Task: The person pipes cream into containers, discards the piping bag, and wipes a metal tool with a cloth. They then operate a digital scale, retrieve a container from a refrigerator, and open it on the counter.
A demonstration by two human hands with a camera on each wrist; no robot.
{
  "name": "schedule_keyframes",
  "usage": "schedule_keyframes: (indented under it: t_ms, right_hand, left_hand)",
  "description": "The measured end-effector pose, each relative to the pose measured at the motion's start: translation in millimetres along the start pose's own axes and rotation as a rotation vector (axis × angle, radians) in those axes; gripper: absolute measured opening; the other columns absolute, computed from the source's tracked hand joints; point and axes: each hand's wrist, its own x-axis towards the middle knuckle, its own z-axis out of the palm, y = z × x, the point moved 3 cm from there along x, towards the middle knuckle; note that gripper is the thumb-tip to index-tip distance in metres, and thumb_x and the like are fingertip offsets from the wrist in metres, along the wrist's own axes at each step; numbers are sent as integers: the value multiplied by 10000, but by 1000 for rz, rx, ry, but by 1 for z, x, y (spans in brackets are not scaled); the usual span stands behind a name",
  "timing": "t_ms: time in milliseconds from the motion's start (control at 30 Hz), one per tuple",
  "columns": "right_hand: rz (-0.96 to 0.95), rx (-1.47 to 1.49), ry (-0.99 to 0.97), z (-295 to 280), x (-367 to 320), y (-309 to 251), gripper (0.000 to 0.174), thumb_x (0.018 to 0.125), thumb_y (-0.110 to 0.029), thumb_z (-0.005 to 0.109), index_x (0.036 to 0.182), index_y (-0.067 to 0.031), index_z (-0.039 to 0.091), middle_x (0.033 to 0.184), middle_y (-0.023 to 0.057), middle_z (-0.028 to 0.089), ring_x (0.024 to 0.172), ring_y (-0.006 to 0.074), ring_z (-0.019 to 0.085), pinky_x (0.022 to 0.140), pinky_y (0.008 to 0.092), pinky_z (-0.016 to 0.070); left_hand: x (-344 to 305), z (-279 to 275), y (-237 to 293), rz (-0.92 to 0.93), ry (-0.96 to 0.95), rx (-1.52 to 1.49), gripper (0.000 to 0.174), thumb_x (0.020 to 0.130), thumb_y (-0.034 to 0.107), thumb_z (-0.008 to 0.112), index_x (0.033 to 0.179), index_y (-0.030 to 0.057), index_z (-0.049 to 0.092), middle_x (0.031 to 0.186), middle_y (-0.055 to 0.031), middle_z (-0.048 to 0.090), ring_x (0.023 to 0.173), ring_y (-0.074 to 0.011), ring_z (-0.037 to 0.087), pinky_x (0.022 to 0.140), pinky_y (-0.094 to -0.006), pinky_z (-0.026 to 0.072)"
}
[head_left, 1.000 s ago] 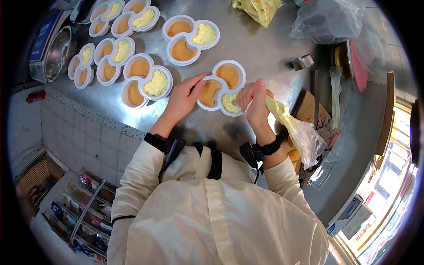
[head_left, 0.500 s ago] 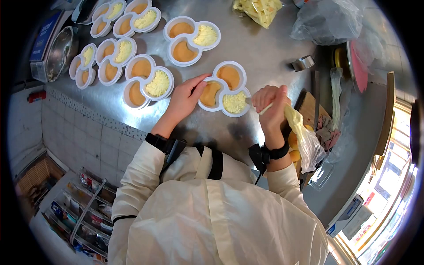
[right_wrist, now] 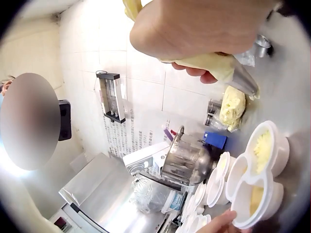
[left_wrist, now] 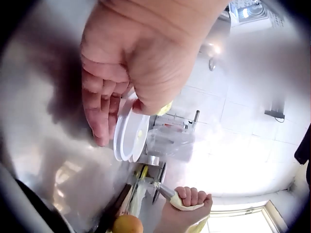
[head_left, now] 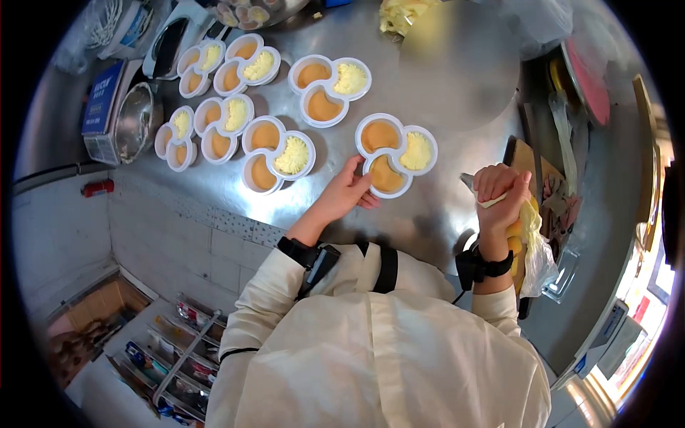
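Note:
A white three-cup container stands on the metal table, two cups filled orange-brown and the right one with pale yellow shreds or piped cream. My left hand holds its near-left rim; in the left wrist view the thumb lies on the rim and the fingers lie along the outside. Right of the container and apart from it, my right hand grips a piping bag with pale yellow filling. The bag's metal nozzle shows past the fingers in the right wrist view, above the table.
Several similar filled containers stand to the left and behind. A metal bowl and blue box are at far left. A bag of yellow pieces lies at the back; a board and round orange items are at right.
The container has turned counterclockwise, its yellow cup now at the right, and the left hand lies lower on its rim. The right hand with the bag has moved away rightward. The head view has shifted.

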Motion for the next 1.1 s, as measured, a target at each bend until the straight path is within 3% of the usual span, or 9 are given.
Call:
schedule_keyframes:
  t_ms: [33, 333, 567, 800, 900, 1100]
  right_hand:
    - [1, -5, 21, -3, -2, -2, 550, 975, -351, 243, 512, -74, 346, 457, 50, 369, 403, 145, 362, 452, 289, 353]
    - [-95, -132, 70, -18, -17, -31, 542, 981, -308, 230, 512, -68, 357, 458, 46, 380, 423, 136, 372, 471, 278, 380]
    - [-124, -180, 130, -32, -35, -40, 540, 980, -304, 229, 512, -66, 358, 455, 50, 379, 421, 143, 370, 454, 280, 372]
    - [-74, -77, 216, -32, -50, -31, 531, 977, -310, 235, 517, -70, 351, 454, 48, 364, 417, 145, 359, 445, 284, 362]
    - [-65, -45, 178, -27, -54, -19, 542, 977, -344, 251, 517, -73, 350, 457, 50, 362, 413, 148, 358, 440, 285, 353]
    - [-17, 36, 154, 1, -56, 1, 539, 975, -357, 272, 522, -74, 343, 458, 37, 348, 399, 139, 336, 444, 282, 339]
  left_hand:
    - [2, 3, -1, -16, -64, -30, 437, 944, 176, 398, 1308, 59, 187, 865, -158, 611, 704, -214, 645, 619, -287, 530]
    - [6, 26, 10, -98, -200, -247, 396, 963, 185, 359, 1321, 140, 197, 1125, -216, 547, 921, -246, 625, 817, -349, 516]
    - [-3, 24, 14, -93, -204, -140, 499, 946, 215, 386, 1388, 139, 167, 1148, -194, 550, 929, -249, 625, 816, -338, 511]
    - [-31, -4, 15, -123, -105, -48, 449, 947, 239, 369, 1365, 87, 314, 1156, -140, 565, 994, -207, 592, 877, -301, 449]
    - [-59, -10, 17, -122, -90, 119, 435, 958, 303, 371, 1334, 86, 372, 1148, -107, 567, 994, -169, 575, 882, -290, 435]
    - [-122, -67, -4, -96, -53, 121, 397, 959, 247, 386, 1318, 77, 386, 1118, -89, 575, 981, -153, 564, 861, -279, 438]
